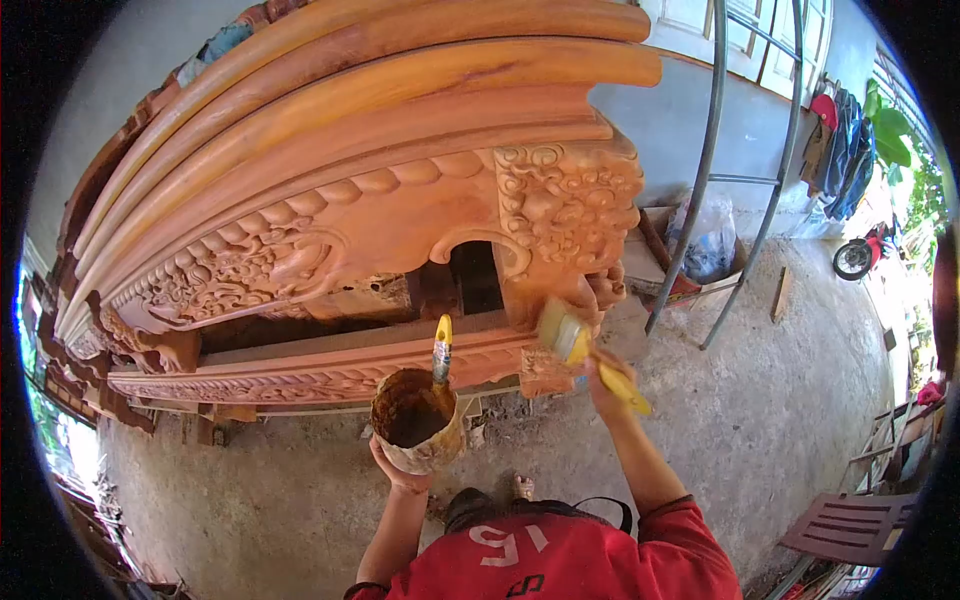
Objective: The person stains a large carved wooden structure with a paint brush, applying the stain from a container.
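My right hand (605, 385) grips a wide paintbrush (572, 337) by its yellow handle. The pale bristles meet the lower right corner of a large carved wooden furniture piece (400, 210), orange-brown with scrolls and flower reliefs. In my left hand (400, 472) is a stained bucket (432, 450), held from below and from its left side. Dark brown liquid or residue coats the inside of the bucket. A second brush (442, 345) with a yellow-tipped handle stands in it, its bristles hidden.
A metal ladder (710, 150) leans at the right of the carved piece. Behind it sits a box with a clear plastic bag (705, 240). Clothes (845, 150) hang on the wall. A brown slatted plastic chair (850, 525) stands at the lower right on the concrete floor (740, 430).
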Available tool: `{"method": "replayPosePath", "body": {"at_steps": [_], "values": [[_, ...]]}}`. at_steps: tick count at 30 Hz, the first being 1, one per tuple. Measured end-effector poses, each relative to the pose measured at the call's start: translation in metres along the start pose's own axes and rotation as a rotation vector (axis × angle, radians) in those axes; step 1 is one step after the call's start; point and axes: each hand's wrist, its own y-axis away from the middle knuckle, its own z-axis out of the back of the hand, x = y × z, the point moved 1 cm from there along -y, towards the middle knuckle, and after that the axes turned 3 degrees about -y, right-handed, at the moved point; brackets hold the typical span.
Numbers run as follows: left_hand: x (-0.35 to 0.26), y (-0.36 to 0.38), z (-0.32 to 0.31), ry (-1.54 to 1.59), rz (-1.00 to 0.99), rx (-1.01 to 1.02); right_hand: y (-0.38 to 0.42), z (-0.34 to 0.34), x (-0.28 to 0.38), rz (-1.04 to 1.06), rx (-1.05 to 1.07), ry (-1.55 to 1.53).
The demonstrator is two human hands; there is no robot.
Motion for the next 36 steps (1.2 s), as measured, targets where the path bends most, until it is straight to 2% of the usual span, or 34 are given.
{"method": "replayPosePath", "body": {"at_steps": [1, 3, 6, 7, 9, 10, 12, 13, 15, 16, 17, 19, 20, 23, 24, 25, 27, 28, 30, 33, 34, 35, 36], "values": [[0.000, 0.001, 0.001, -0.001, -0.003, -0.002, -0.006, -0.002, 0.009, -0.001, 0.003, -0.002], [-0.001, -0.001, 0.002, -0.038, -0.009, 0.004, -0.020, -0.009, 0.022, 0.175, -0.063, -0.136], [-0.004, -0.002, 0.022, 0.005, 0.062, -0.044, -0.012, -0.022, -0.043, 0.106, 0.022, -0.330], [-0.006, -0.002, 0.018, 0.003, 0.057, -0.040, -0.007, -0.019, -0.043, 0.110, 0.022, -0.335], [-0.005, 0.002, 0.012, 0.008, 0.042, -0.022, 0.003, -0.011, -0.042, 0.057, 0.163, -0.015], [-0.005, 0.004, 0.012, 0.007, 0.047, -0.026, 0.006, -0.005, -0.044, 0.052, 0.162, -0.012], [-0.005, -0.001, 0.010, 0.007, 0.060, -0.004, 0.001, 0.001, -0.037, 0.271, 0.093, -0.032], [-0.004, -0.004, 0.010, 0.010, 0.060, -0.001, -0.003, 0.003, -0.028, 0.274, 0.093, -0.030], [-0.002, -0.004, 0.014, 0.011, 0.054, 0.026, -0.014, 0.004, 0.026, -0.003, -0.083, -0.192], [-0.002, -0.003, 0.014, 0.009, 0.055, 0.024, -0.023, 0.000, 0.040, 0.173, -0.149, -0.229], [-0.001, -0.004, 0.012, 0.012, 0.065, 0.032, -0.022, -0.005, 0.035, 0.176, -0.151, -0.229], [0.001, -0.006, 0.005, 0.019, 0.074, 0.047, -0.017, -0.016, 0.011, 0.140, -0.038, -0.030], [0.001, -0.004, 0.000, 0.012, 0.078, 0.068, -0.014, -0.020, 0.001, 0.151, 0.135, 0.070], [0.001, 0.001, -0.011, 0.008, 0.068, 0.110, 0.007, -0.024, -0.016, 0.154, 0.136, 0.064], [0.000, 0.002, -0.012, 0.004, 0.059, 0.125, 0.008, -0.017, -0.010, -0.075, 0.269, 0.036], [0.000, 0.001, -0.007, 0.004, 0.052, 0.123, 0.008, -0.015, -0.006, -0.072, 0.275, 0.032], [-0.001, -0.009, 0.006, 0.047, 0.086, 0.097, 0.002, -0.015, 0.006, 0.103, 0.139, -0.113], [-0.002, -0.013, 0.009, 0.064, 0.094, 0.089, -0.006, -0.015, 0.025, 0.107, 0.147, -0.117], [-0.001, -0.010, 0.011, 0.019, 0.054, 0.084, -0.024, -0.015, 0.063, 0.330, 0.010, -0.061], [-0.001, -0.005, 0.002, 0.059, 0.106, 0.090, -0.031, -0.031, 0.055, 0.317, 0.113, 0.017], [0.000, -0.005, 0.002, 0.062, 0.109, 0.090, -0.027, -0.040, 0.021, 0.520, 0.141, 0.159], [0.000, -0.006, 0.003, 0.061, 0.099, 0.092, -0.015, -0.048, -0.010, 0.520, 0.143, 0.162], [0.000, -0.007, 0.004, 0.061, 0.085, 0.096, -0.003, -0.058, -0.020, 0.136, 0.240, -0.056]]}}
